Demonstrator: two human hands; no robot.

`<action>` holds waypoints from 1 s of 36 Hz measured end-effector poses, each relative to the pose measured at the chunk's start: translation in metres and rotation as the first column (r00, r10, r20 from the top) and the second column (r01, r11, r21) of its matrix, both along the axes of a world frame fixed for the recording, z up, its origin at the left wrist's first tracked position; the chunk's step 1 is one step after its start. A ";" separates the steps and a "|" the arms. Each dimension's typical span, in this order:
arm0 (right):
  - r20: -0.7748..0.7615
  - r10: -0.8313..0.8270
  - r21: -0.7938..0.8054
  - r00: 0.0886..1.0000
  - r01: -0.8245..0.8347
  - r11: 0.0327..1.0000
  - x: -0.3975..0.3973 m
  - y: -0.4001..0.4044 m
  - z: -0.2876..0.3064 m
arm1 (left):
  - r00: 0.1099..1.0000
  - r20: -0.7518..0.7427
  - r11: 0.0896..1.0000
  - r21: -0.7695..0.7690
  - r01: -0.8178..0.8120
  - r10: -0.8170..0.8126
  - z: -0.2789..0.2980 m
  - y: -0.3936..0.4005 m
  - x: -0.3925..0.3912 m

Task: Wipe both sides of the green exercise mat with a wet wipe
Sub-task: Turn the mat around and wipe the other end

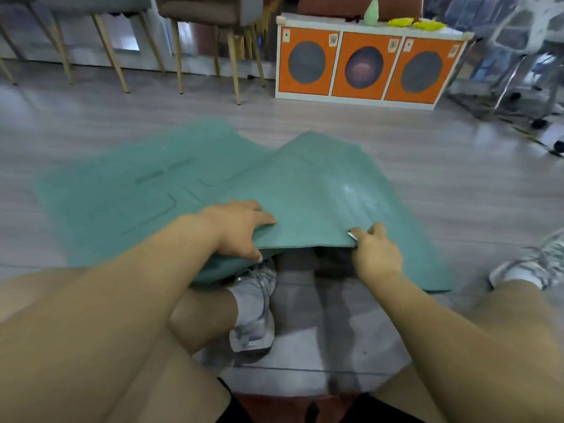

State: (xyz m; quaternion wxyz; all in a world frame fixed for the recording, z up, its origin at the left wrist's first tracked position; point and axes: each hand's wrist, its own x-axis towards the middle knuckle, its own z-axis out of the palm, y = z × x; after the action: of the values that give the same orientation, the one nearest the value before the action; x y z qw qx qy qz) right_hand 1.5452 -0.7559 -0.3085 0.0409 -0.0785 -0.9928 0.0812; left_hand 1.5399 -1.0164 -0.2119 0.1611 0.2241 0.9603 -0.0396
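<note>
Green mat (305, 190) on floor, near edge lifted; left hand (238, 228) grips that edge, right hand (377, 254) pinches it with white wipe (353, 235)

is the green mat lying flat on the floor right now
No, the left hand and right hand grip the near edge of the green mat and hold it raised, with the floor visible beneath it.
</note>
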 end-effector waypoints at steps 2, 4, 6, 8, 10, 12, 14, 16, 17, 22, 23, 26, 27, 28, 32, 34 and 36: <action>0.026 -0.060 -0.018 0.998 0.061 0.998 -0.003 0.007 0.005 | 1.000 -0.011 1.000 -0.016 0.014 -0.014 -0.010 0.003 -0.001; 0.038 -0.103 -0.030 0.994 0.104 0.994 -0.005 0.016 0.008 | 1.000 -0.022 1.000 -0.017 0.018 -0.019 -0.015 0.005 -0.002; 0.012 -0.108 -0.041 0.994 0.108 0.993 -0.006 0.022 0.012 | 0.999 -0.043 1.000 -0.007 0.018 -0.019 -0.017 0.008 -0.001; -0.054 -0.100 -0.048 0.994 0.097 0.994 -0.006 0.025 0.020 | 0.997 -0.071 1.000 0.011 0.013 -0.012 -0.016 0.011 0.001; -0.142 -0.093 -0.049 0.986 0.087 0.995 -0.008 0.028 0.033 | 0.997 -0.076 0.999 0.045 0.009 -0.005 -0.015 0.012 0.002; -0.253 -0.066 -0.032 0.965 0.060 0.998 -0.010 0.033 0.049 | 0.997 -0.080 0.996 0.085 0.012 -0.005 -0.014 0.014 0.001; -0.351 -0.009 0.000 0.936 0.010 1.000 -0.012 0.040 0.064 | 0.996 -0.085 0.993 0.114 0.016 -0.006 -0.011 0.018 0.001; -0.423 0.024 0.006 0.906 -0.024 1.000 -0.012 0.046 0.079 | 0.997 -0.076 0.989 0.146 0.013 -0.002 -0.007 0.024 -0.002; -0.459 0.042 0.001 0.888 -0.047 0.999 -0.011 0.048 0.085 | 0.998 -0.070 0.987 0.160 0.013 -0.002 -0.004 0.027 -0.003; -0.574 0.116 0.055 0.810 -0.104 0.993 -0.007 0.056 0.123 | 0.997 -0.079 0.968 0.250 0.015 0.005 0.007 0.036 -0.008; -0.587 0.133 0.079 0.799 -0.107 0.991 -0.008 0.056 0.133 | 0.996 -0.084 0.962 0.271 0.015 0.008 0.009 0.037 -0.009; -0.633 0.218 0.173 0.743 -0.139 0.975 -0.014 0.056 0.157 | 0.995 -0.104 0.953 0.301 0.022 0.010 0.016 0.037 -0.012; -0.643 0.254 0.192 0.723 -0.169 0.967 -0.014 0.053 0.165 | 0.995 -0.103 0.949 0.314 0.029 0.004 0.018 0.036 -0.013; -0.645 0.252 0.182 0.721 -0.176 0.968 -0.013 0.050 0.176 | 0.995 -0.096 0.944 0.328 0.034 -0.003 0.019 0.036 -0.015; -0.565 0.284 0.281 0.775 -0.142 0.949 -0.011 0.059 0.193 | 0.997 -0.074 0.926 0.374 0.053 -0.027 0.018 0.046 -0.022; -0.595 0.217 0.186 0.774 -0.130 0.974 -0.003 0.071 0.194 | 0.995 -0.079 0.918 0.387 0.089 -0.063 0.013 0.061 -0.026; -0.573 0.190 0.164 0.797 -0.115 0.980 0.008 0.088 0.185 | 0.990 -0.091 0.914 0.384 0.133 -0.106 0.005 0.078 -0.030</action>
State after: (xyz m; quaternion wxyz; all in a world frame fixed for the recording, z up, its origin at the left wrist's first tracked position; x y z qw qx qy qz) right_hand 1.5528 -0.6682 -0.1239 0.3429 0.0332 -0.9377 0.0445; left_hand 1.5102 -0.9389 -0.2066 0.0776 0.3085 0.9385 0.1345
